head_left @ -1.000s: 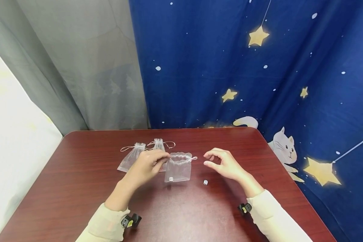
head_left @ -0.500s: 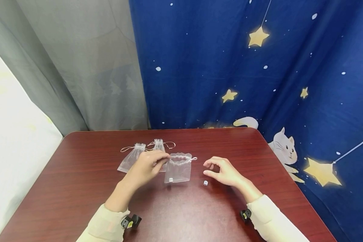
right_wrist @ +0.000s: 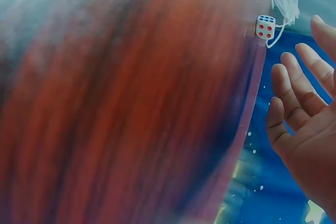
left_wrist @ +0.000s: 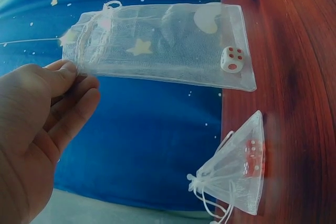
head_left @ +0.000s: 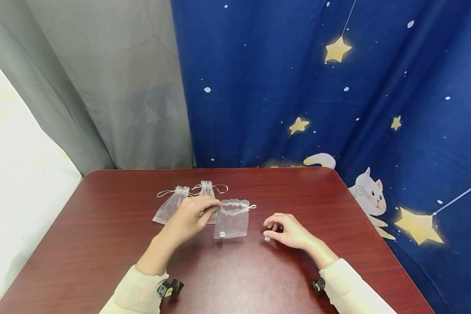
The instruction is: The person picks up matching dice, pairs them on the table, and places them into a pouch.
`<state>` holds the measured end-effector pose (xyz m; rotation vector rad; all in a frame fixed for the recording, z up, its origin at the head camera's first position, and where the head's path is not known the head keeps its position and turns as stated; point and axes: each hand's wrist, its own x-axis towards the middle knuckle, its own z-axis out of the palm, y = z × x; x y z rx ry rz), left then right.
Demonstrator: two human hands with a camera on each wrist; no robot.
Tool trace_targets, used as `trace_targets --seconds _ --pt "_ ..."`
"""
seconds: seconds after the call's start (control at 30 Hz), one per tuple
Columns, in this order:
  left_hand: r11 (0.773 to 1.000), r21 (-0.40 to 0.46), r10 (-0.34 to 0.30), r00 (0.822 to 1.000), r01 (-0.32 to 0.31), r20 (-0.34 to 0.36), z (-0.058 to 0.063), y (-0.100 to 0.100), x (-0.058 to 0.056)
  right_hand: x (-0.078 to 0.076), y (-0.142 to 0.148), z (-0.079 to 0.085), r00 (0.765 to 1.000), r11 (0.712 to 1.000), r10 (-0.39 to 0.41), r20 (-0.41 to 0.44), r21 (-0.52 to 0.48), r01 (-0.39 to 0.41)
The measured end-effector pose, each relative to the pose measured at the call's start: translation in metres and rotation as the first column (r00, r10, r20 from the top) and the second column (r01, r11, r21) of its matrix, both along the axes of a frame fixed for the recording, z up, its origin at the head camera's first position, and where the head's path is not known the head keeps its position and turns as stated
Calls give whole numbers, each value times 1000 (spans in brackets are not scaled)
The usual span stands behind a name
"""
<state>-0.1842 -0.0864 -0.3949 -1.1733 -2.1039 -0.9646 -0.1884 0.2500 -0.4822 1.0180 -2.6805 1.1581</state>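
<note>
My left hand [head_left: 188,216] pinches the mouth edge of a sheer white drawstring bag [head_left: 237,224] between thumb and fingers. The bag's top gapes, its cord looping at the right side. Through the mesh a white die [left_wrist: 232,59] with red pips shows in a bottom corner. Another white die [head_left: 267,239] sits on the table right of the bag; blue and red pips show in the right wrist view. Close over that die hovers my right hand [head_left: 288,233], its fingers loosely bent and holding nothing, thumb overlapping the die in the head view.
Two more sheer pouches [head_left: 172,207], drawn in at the neck, lie behind my left hand on the reddish-brown table [head_left: 121,187]. One pouch [left_wrist: 236,187] contains red dice [left_wrist: 254,158]. A blue starry curtain [head_left: 259,87] hangs beyond the table's far edge.
My right hand has come down and toward me, closer to the die on the table. The left hand keeps its pinch on the bag, nearly unmoved.
</note>
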Motion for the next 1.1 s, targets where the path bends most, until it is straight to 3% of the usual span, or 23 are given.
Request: trace_targets --seconds 0.43,1.1 --pt "1000 17 -24 1000 24 -5 -3 -1 -2 3 1 -1 998 997 17 56 68 -21" --pt "1000 9 -5 1000 5 23 -4 -4 -1 4 -5 -4 993 990 69 91 114 -80"
